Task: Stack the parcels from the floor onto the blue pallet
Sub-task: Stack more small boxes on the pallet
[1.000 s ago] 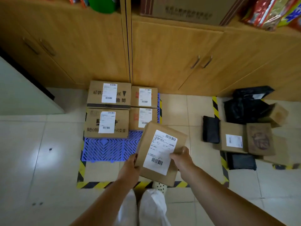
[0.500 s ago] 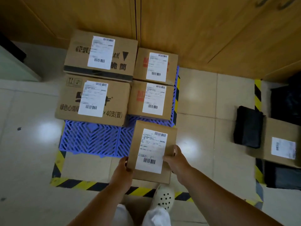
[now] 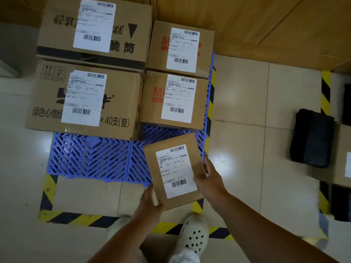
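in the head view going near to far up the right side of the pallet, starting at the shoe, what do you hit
White perforated clog → black-and-yellow floor tape → small brown cardboard parcel with white label, gripped by the left hand and right hand → near red-printed carton → far red-printed carton → wooden cabinet

A single wide-angle view from a head-worn camera, looking steeply down and forward. The wearer's forearms and one shoe [image 3: 192, 237] sit close at the bottom edge. The blue pallet [image 3: 91, 158] fills the near middle, and cabinet doors [image 3: 247, 25] cross the top.
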Demonstrator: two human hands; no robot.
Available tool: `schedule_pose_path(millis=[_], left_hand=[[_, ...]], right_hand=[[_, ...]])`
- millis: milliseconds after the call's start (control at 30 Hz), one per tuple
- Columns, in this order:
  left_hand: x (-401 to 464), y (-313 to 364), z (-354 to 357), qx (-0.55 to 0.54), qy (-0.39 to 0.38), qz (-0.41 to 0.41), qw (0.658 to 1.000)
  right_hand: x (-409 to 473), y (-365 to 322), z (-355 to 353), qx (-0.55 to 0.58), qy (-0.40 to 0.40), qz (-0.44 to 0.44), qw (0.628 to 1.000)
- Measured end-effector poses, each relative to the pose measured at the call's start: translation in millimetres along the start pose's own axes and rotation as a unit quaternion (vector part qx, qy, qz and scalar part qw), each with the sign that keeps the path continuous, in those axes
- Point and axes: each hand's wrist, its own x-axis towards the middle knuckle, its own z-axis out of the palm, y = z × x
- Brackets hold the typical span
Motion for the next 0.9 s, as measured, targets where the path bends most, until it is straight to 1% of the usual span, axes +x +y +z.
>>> schedule_pose_path(millis=[67,133,167,200,267,300,333,367,400,467,567,667,767,833,900], left_hand=[[4.1,14.0,-11.2,0.033,0.08,0.041,0.995],[10.1,40.9,-24.5,0.097,0.157,0.115,0.976],[14.0,56.5,-31.5,0.139,0.179,0.149,0.962],[19.1,70.7,-37.3,0.189,0.189,0.172,0.948],[32.8,91.2,-44.8,0.29,0.193,0.197,0.916],[39.6,97.5,-46.7,0.326,0.191,0.202,0.903],[45.2,102.2,-47.9,0.346,0.186,0.199,0.898],[49.8,104.8,-48.5,0.349,0.175,0.19,0.901],[52.1,106.0,-48.8,0.341,0.161,0.179,0.909],[50.3,103.1,-46.6,0.309,0.142,0.154,0.928],[36.6,89.6,-38.2,0.227,0.173,0.133,0.949],[21.3,78.6,-29.0,0.081,0.224,0.09,0.967],[20.7,73.8,-25.8,-0.055,0.249,0.047,0.966],[25.3,71.7,-26.0,-0.087,0.262,0.02,0.961],[30.8,69.4,-26.4,-0.091,0.263,0.0,0.96]], right_hand=[[-3.9,5.8,1.1,0.001,0.032,0.038,0.999],[-8.2,13.5,3.1,0.01,0.044,0.105,0.993],[-9.8,17.9,5.2,0.024,0.044,0.132,0.99],[-11.2,20.3,6.9,0.048,0.039,0.157,0.986],[-10.6,24.4,11.6,0.135,0.03,0.207,0.968],[-9.4,26.2,13.2,0.198,0.026,0.238,0.951],[-8.7,27.0,14.7,0.269,0.021,0.267,0.925],[-6.6,28.4,15.8,0.328,0.016,0.284,0.901],[-5.4,28.7,16.1,0.362,0.018,0.286,0.887],[-4.2,31.9,15.7,0.362,0.046,0.276,0.889],[-5.2,25.3,12.6,0.3,0.108,0.236,0.918],[-3.5,11.9,5.5,0.238,0.119,0.159,0.951],[2.2,-7.5,-1.5,0.191,0.114,0.07,0.972],[9.4,-22.8,-2.8,0.162,0.106,0.021,0.981],[18.3,-35.9,-0.9,0.144,0.095,-0.004,0.985]])
